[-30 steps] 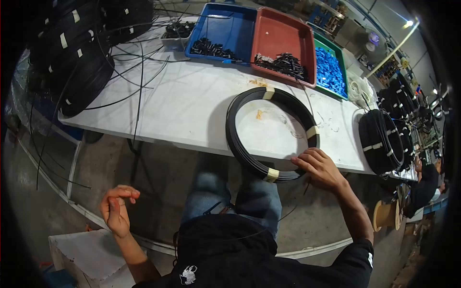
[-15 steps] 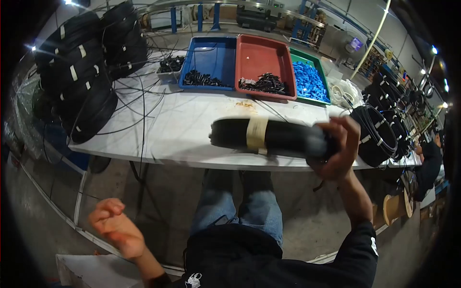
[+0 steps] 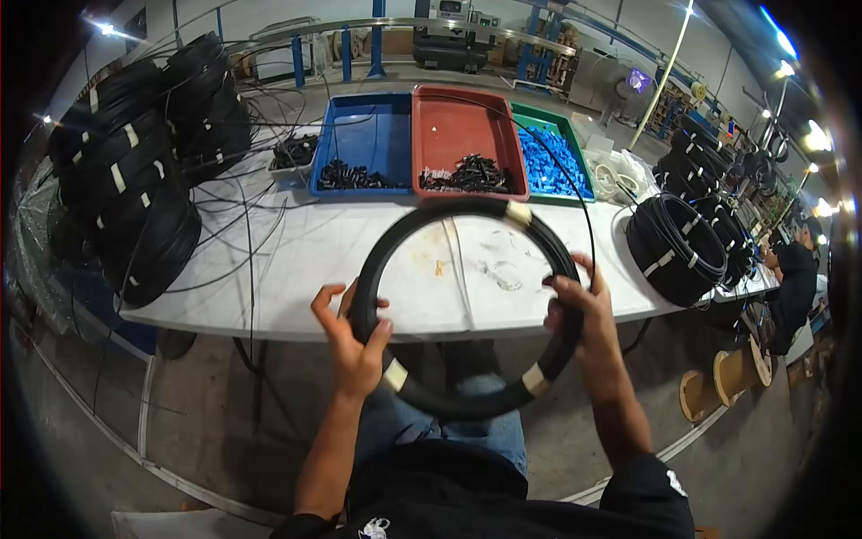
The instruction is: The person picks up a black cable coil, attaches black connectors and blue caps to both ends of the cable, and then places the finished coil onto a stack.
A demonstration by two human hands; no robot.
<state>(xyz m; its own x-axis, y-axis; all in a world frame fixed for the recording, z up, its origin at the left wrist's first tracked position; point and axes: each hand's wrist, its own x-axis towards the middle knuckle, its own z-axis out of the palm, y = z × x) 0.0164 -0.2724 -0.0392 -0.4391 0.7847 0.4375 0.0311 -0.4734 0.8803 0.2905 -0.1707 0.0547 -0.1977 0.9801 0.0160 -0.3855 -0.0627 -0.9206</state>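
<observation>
A coil of black cable (image 3: 467,409), bound with pale tape bands, is held up as a ring over the front edge of the white table (image 3: 377,260). My left hand (image 3: 352,346) grips its left side, thumb in front and some fingers partly spread. On the right side, my right hand (image 3: 584,310) is closed around the coil. A loose cable end rises from near that hand and arcs back over the trays. Through the ring I see the tabletop with a brown mark.
Behind the coil stand a blue tray (image 3: 366,112) and a red tray (image 3: 467,121) with small black parts, and a green tray (image 3: 585,171) of blue pieces. Cable coils are stacked left (image 3: 148,234) and right (image 3: 675,247). A person (image 3: 795,283) is at far right.
The coil has turned from edge-on to face me as a ring. My left hand has come up from the lower left and taken hold of it. My right hand still holds it.
</observation>
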